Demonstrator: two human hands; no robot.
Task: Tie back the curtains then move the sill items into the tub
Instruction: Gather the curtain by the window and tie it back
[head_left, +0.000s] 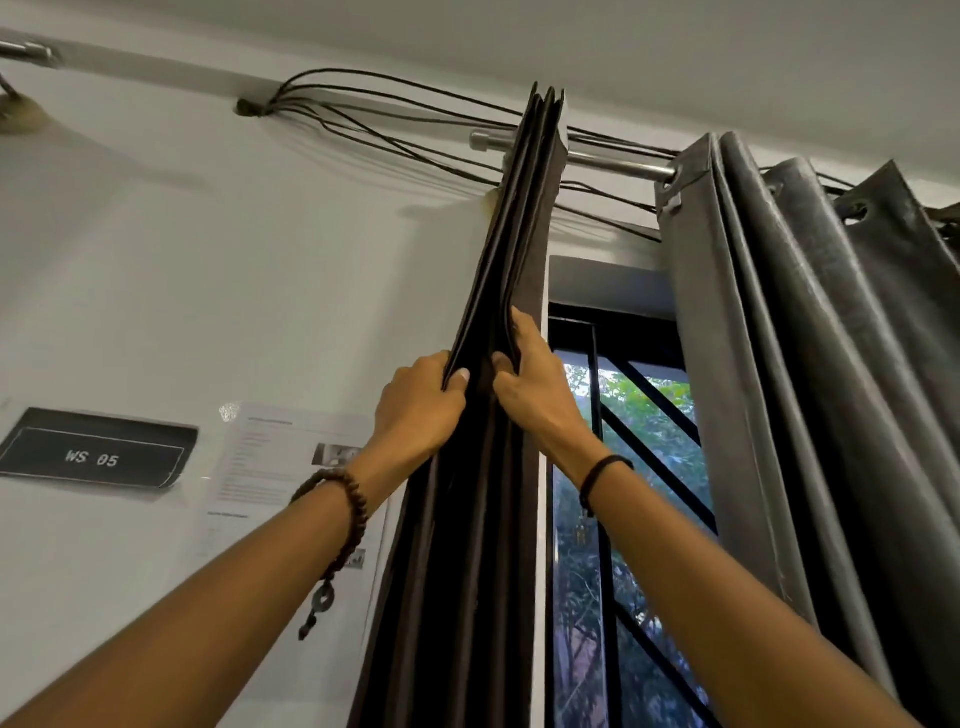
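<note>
On the first step: bunching the dark brown pleated fabric curtain (511, 234), hung at 12 o'clock from the silver metal rod (613, 158). Reaching up with both arms, left hand (421, 402) in a clenched grip round the bundle's 9 o'clock folds, right hand (537, 387) pinching the 3 o'clock folds. Next, probably: keeping the stack pressed together for a tie, then treating the shiny grey eyelet curtain (769, 364) at 2 o'clock. No sight of sill items or tub.
</note>
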